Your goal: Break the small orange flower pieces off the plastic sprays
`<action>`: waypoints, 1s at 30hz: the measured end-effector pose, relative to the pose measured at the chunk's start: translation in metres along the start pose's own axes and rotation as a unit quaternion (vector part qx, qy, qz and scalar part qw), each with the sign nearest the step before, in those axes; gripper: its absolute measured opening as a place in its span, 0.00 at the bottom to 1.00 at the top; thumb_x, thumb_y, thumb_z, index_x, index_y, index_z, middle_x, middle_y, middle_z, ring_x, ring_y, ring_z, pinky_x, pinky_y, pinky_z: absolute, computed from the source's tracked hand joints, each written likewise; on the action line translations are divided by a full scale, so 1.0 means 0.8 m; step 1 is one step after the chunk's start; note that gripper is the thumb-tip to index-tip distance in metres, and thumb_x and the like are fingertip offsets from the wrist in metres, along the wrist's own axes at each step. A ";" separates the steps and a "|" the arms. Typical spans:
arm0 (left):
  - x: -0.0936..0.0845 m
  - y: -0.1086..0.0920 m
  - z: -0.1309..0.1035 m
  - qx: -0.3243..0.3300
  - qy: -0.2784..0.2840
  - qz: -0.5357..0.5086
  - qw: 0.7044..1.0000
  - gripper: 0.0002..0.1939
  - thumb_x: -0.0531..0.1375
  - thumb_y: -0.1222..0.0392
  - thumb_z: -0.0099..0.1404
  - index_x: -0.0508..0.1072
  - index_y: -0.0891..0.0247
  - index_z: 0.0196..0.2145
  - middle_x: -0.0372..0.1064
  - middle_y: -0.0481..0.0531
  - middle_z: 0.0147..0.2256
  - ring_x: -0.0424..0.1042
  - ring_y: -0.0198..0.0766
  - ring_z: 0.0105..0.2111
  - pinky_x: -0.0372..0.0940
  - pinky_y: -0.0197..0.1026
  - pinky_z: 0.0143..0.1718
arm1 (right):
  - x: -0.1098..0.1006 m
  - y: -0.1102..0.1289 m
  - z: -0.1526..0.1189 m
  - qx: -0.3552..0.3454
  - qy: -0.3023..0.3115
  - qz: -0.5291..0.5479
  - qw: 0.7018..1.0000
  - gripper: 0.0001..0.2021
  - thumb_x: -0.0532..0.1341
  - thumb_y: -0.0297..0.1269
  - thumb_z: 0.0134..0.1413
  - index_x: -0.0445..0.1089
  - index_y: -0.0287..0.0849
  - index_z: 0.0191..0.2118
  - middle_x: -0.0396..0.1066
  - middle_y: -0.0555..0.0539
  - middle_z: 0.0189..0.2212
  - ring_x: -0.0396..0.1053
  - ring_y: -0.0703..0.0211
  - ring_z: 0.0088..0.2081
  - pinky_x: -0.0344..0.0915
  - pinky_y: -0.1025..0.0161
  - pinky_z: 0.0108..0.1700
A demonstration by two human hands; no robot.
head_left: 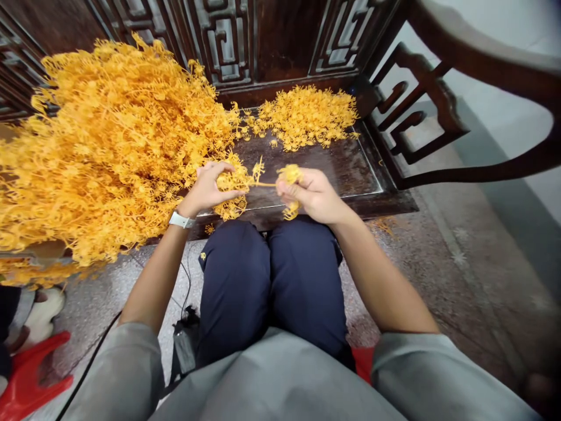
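Note:
My right hand (309, 190) is closed, its thumb and fingers pinching yellow plastic flower pieces (290, 173). A thin yellow stem (264, 185) runs from that pinch toward the left, with small curled bits standing up near its far end. My left hand (213, 186), a pale-banded watch on its wrist, has thumb and forefinger spread in a C. Between and beyond those fingers sits a bunch of yellow pieces (234, 202); whether the hidden fingers touch it I cannot tell. Beside the left hand rises a large heap of yellow branched flower sprays (118, 140).
A smaller pile of loose yellow pieces (311, 117) lies at the back of the dark wooden bench (333, 169). The carved armrest (425, 93) bounds the right side. A red plastic stool (33, 374) stands at lower left, near another person's shoe (46, 313).

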State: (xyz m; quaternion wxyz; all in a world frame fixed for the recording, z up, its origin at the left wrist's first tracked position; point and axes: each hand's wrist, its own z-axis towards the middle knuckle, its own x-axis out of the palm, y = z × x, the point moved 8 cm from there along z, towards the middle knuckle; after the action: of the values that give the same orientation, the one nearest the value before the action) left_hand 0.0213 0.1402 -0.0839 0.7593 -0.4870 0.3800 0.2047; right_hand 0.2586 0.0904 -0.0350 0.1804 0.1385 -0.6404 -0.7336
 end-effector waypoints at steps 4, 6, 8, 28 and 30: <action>-0.007 0.009 -0.008 -0.032 -0.027 -0.014 0.999 0.30 0.64 0.31 0.69 0.79 0.62 0.50 0.78 0.63 0.50 0.75 0.57 0.53 0.66 0.62 0.60 | -0.032 -0.011 -0.004 0.019 -0.113 0.074 0.991 0.24 0.77 0.60 0.52 0.71 0.46 0.29 0.59 0.53 0.22 0.54 0.62 0.25 0.57 0.61 0.27; -0.005 0.005 -0.009 -0.024 -0.011 -0.019 0.999 0.33 0.68 0.31 0.65 0.78 0.63 0.53 0.78 0.63 0.53 0.75 0.58 0.55 0.66 0.62 0.62 | -0.035 -0.014 -0.004 0.036 -0.121 0.094 0.988 0.25 0.78 0.60 0.50 0.71 0.47 0.29 0.57 0.54 0.21 0.52 0.62 0.24 0.57 0.60 0.26; 0.000 -0.001 -0.009 -0.006 0.016 -0.023 1.000 0.38 0.72 0.33 0.60 0.75 0.62 0.58 0.76 0.65 0.58 0.73 0.60 0.59 0.64 0.63 0.66 | -0.036 -0.014 -0.004 0.047 -0.126 0.125 0.983 0.24 0.78 0.59 0.49 0.70 0.47 0.29 0.53 0.55 0.20 0.50 0.63 0.23 0.56 0.60 0.25; -0.010 0.000 -0.043 -0.038 0.119 -0.035 0.991 0.32 0.54 0.57 0.64 0.73 0.65 0.64 0.76 0.62 0.59 0.73 0.60 0.58 0.69 0.62 0.63 | -0.066 -0.029 -0.021 0.052 -0.176 0.154 0.971 0.27 0.78 0.62 0.48 0.65 0.48 0.29 0.46 0.58 0.19 0.43 0.66 0.21 0.52 0.61 0.23; -0.019 0.008 -0.045 -0.053 0.121 -0.061 0.989 0.31 0.54 0.56 0.64 0.77 0.64 0.62 0.77 0.61 0.60 0.74 0.60 0.59 0.68 0.61 0.64 | -0.073 -0.025 -0.026 0.045 -0.179 0.142 0.973 0.27 0.76 0.62 0.51 0.64 0.48 0.29 0.46 0.57 0.19 0.43 0.65 0.21 0.53 0.60 0.23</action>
State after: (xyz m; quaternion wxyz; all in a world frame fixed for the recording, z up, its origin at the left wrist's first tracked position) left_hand -0.0062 0.1121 -0.0844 0.6921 -0.5700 0.4272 0.1170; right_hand 0.3180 0.0998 -0.0591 0.1582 -0.0795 -0.7077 -0.6840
